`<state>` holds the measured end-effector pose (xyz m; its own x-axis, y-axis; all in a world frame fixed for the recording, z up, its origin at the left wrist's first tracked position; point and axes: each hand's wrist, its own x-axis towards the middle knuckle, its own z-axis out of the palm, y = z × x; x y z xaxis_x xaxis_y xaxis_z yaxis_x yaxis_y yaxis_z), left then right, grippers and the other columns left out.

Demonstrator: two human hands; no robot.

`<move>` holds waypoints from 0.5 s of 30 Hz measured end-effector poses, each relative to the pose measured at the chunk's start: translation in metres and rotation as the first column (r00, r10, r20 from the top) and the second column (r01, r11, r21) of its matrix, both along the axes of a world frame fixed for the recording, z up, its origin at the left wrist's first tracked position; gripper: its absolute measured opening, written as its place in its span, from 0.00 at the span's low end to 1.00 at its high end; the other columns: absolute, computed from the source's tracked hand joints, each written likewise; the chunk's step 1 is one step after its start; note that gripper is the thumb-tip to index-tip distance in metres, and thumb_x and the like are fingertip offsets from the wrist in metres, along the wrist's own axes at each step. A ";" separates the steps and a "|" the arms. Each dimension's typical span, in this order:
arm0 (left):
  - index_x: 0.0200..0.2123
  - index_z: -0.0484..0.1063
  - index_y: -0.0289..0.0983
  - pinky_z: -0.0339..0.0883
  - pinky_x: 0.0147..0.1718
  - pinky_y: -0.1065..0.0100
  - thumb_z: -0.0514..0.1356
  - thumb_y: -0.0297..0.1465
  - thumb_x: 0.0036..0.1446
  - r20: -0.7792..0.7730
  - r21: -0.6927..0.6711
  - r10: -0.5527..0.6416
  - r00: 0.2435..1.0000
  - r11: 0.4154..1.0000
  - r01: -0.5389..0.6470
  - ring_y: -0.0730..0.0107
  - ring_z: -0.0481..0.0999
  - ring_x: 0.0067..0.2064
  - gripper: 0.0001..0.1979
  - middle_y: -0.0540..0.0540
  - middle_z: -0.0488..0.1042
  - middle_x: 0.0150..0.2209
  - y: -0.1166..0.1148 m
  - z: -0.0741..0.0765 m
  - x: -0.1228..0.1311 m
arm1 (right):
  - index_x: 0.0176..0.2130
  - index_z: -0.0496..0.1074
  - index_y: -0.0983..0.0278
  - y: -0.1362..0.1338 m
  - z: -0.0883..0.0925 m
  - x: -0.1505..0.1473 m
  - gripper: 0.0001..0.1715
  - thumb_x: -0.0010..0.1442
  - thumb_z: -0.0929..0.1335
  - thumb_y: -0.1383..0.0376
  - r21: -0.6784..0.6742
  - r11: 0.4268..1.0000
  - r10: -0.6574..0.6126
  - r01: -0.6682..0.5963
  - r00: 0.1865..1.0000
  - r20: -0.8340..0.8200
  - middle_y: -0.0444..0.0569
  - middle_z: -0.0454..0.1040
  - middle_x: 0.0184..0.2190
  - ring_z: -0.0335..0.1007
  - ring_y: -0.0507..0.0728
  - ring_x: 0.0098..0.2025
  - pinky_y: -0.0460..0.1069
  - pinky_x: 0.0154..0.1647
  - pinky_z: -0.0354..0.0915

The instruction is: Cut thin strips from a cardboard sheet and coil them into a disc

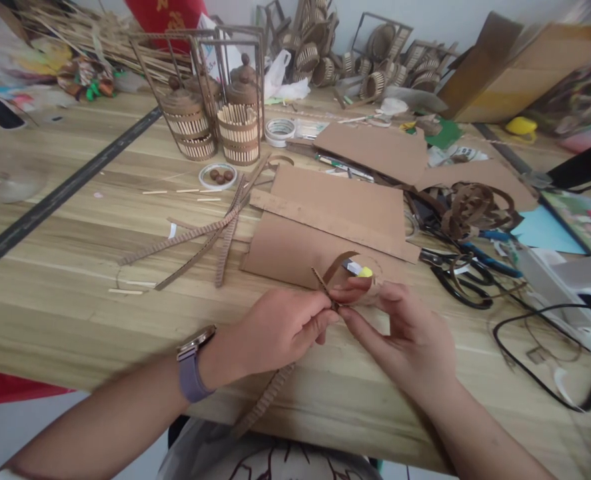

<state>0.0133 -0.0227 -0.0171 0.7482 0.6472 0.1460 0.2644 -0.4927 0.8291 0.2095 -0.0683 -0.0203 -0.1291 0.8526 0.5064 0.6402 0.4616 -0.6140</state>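
Note:
My left hand (280,327), with a watch on its wrist, pinches a corrugated cardboard strip (270,397) that hangs down toward the table's front edge. A short end of cardboard sticks up past the fingertips. Close against it, my right hand (405,333) pinches the work between thumb and fingers. A thin brown paper strip (338,265) curls up from behind the right fingers. The exact spot where the pieces meet is covered by the fingertips. Beyond the hands lie flat cardboard sheets (300,243), with a yellow-tipped utility knife (359,268) on them.
More corrugated strips (195,237) lie at the left. Behind them stand small stick-walled buckets (238,133) in frames, near a tape roll holding brown balls (218,176). Black-handled scissors (462,280), a tangle of brown strips (480,210) and a black cable (500,327) are on the right.

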 end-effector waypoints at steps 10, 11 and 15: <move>0.29 0.66 0.37 0.59 0.30 0.71 0.49 0.32 0.70 -0.047 0.076 0.007 0.999 0.997 -0.004 0.70 0.74 0.29 0.15 0.50 0.74 0.26 0.000 -0.002 0.001 | 0.48 0.68 0.55 0.000 0.000 0.004 0.14 0.63 0.69 0.63 -0.085 0.996 -0.015 0.018 0.999 0.035 0.45 0.82 0.39 0.81 0.56 0.41 0.51 0.42 0.75; 0.29 0.66 0.37 0.60 0.30 0.71 0.50 0.32 0.70 -0.043 0.081 0.013 0.999 0.997 -0.009 0.70 0.74 0.29 0.15 0.50 0.75 0.26 0.000 -0.003 0.001 | 0.49 0.67 0.55 0.000 -0.001 0.004 0.15 0.63 0.69 0.62 -0.100 0.995 -0.023 0.027 0.999 0.034 0.46 0.82 0.40 0.81 0.56 0.42 0.52 0.43 0.75; 0.30 0.66 0.36 0.60 0.29 0.70 0.50 0.31 0.69 -0.070 0.113 0.017 0.997 0.994 -0.009 0.69 0.75 0.29 0.14 0.50 0.75 0.27 0.000 -0.002 0.002 | 0.50 0.64 0.57 -0.001 -0.002 0.002 0.16 0.63 0.68 0.62 -0.100 0.994 -0.028 0.033 0.998 0.057 0.48 0.81 0.40 0.81 0.57 0.39 0.51 0.39 0.76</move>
